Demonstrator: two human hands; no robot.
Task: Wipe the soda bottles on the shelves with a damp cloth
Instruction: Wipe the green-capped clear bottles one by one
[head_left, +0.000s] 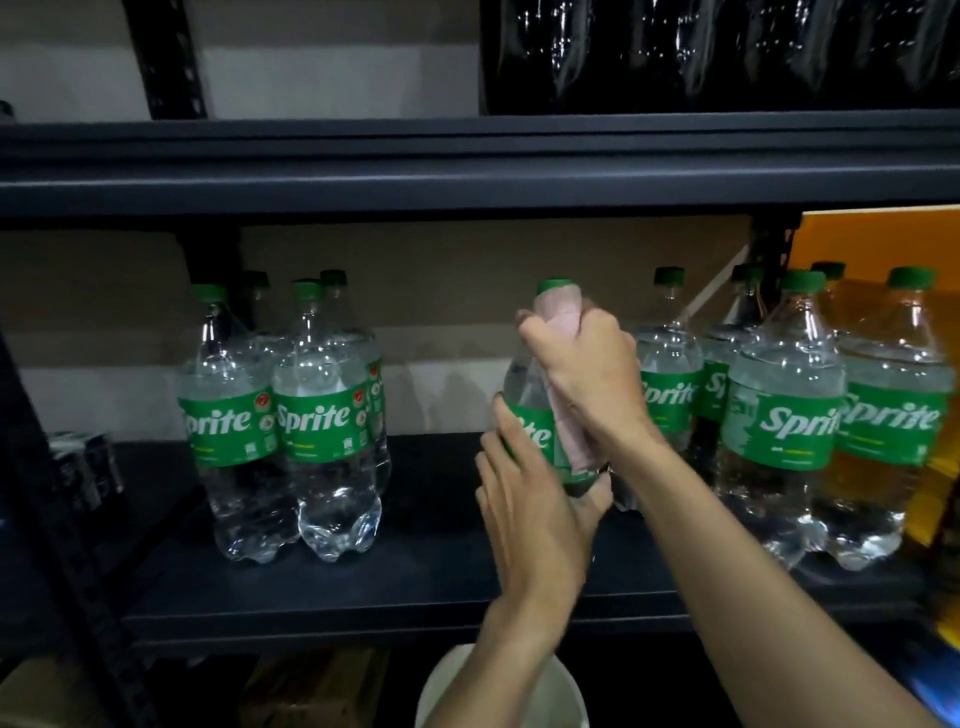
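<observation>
Above shelf (426, 545) middle: held bottle (522, 384), long axis near upright, cap up.
Left hand (535, 514): nearer the shelf, fingers wrapped round the held bottle's lower body.
Right hand (587, 374): higher, fingers clamping cloth (563, 317) on the neck; the wipe likely runs downward.

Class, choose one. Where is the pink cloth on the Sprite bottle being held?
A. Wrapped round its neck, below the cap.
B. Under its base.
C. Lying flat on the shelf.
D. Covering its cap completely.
A: the right hand grips the pink cloth round the neck of the bottle, just below its green cap.
</observation>
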